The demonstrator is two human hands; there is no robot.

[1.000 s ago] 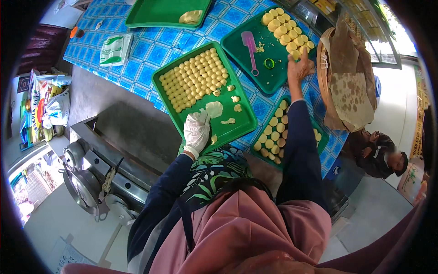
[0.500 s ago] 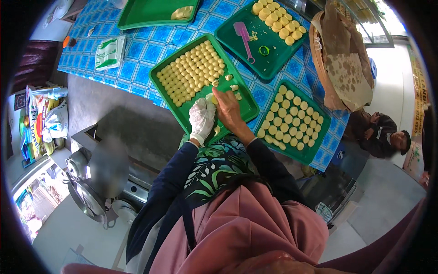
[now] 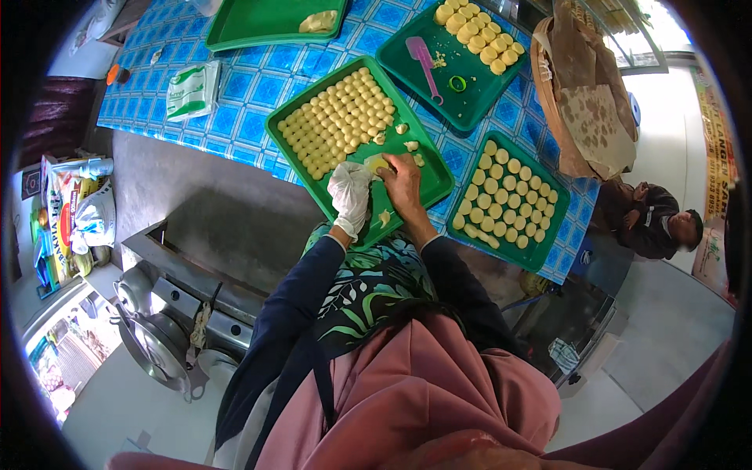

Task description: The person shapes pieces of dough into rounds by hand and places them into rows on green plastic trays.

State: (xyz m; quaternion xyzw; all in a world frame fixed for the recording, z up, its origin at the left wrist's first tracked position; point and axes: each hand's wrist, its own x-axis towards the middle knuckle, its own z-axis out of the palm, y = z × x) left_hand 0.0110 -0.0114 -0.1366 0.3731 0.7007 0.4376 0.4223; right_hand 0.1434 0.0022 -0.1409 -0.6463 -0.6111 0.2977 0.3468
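A green tray (image 3: 429, 160) sits at the table's front edge, with rows of pale yellow dough balls (image 3: 337, 113) filling its far left part. Over its near side my hands meet around a small yellow piece of dough (image 3: 377, 163). My left hand (image 3: 349, 190), in a white disposable glove, is closed at the dough's left side. The fingers of my bare right hand (image 3: 403, 185) pinch it from the right. A few torn dough bits (image 3: 411, 146) lie in the tray beyond my right hand, and another scrap (image 3: 385, 218) rests between my wrists.
To the right, a green tray (image 3: 457, 205) carries flat dough discs. Behind it, a darker tray (image 3: 407, 74) holds stacked rounds, a pink spatula (image 3: 425, 69) and a green ring (image 3: 457, 84). A woven basket (image 3: 546, 102) stands far right, near a seated person (image 3: 662, 223). Left-behind lies a plastic packet (image 3: 193, 90).
My right fingers have curled in from a pointing pose onto the yellow dough, which now shows more between my hands. The view has shifted slightly.
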